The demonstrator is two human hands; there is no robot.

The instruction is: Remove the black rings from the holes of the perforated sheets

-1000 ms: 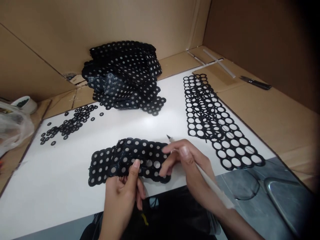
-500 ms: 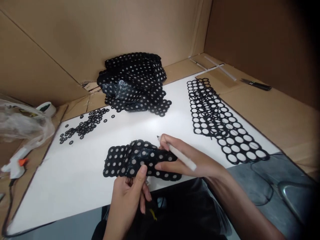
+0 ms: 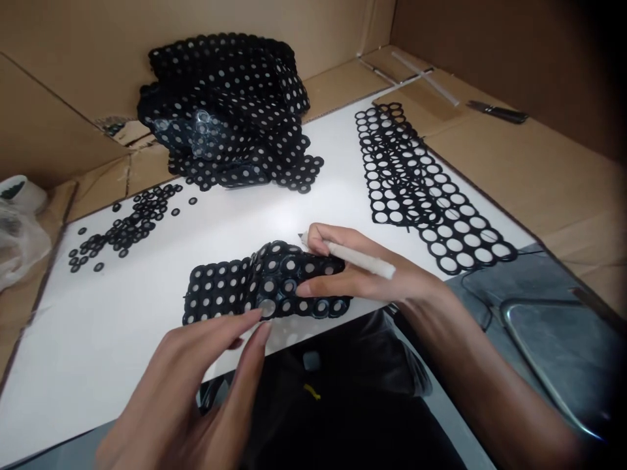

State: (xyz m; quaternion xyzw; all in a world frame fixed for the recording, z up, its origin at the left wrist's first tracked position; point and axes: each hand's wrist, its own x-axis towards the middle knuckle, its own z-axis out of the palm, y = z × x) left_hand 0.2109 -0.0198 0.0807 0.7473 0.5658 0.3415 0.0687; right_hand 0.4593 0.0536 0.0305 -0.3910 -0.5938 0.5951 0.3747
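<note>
A black sheet of joined rings with pale centres (image 3: 220, 285) lies near the front edge of the white board, its right part raised and buckled. My right hand (image 3: 362, 258) is closed around a white pen-shaped tool (image 3: 365, 259) with a dark pointed tip, while its thumb presses on the sheet. My left hand (image 3: 206, 365) has thumb and forefinger pinched at the sheet's lower edge, beside a ring with a wider pale centre. What sits between those fingertips is too small to make out. Something clear and shiny shows below that edge.
A large heap of similar dotted black sheet (image 3: 230, 111) stands at the back. Loose black rings (image 3: 132, 225) are scattered on the left of the white board (image 3: 98, 339). Black ring lattices (image 3: 455, 228) lie right, with a dark-handled blade tool (image 3: 497, 111) beyond. A plastic bag (image 3: 17, 238) is far left.
The view has shifted, so the surroundings appear further up and left. My left hand's thumb has come off the sheet's face, and the hand now pinches at its lower edge. My right hand keeps the tool.
</note>
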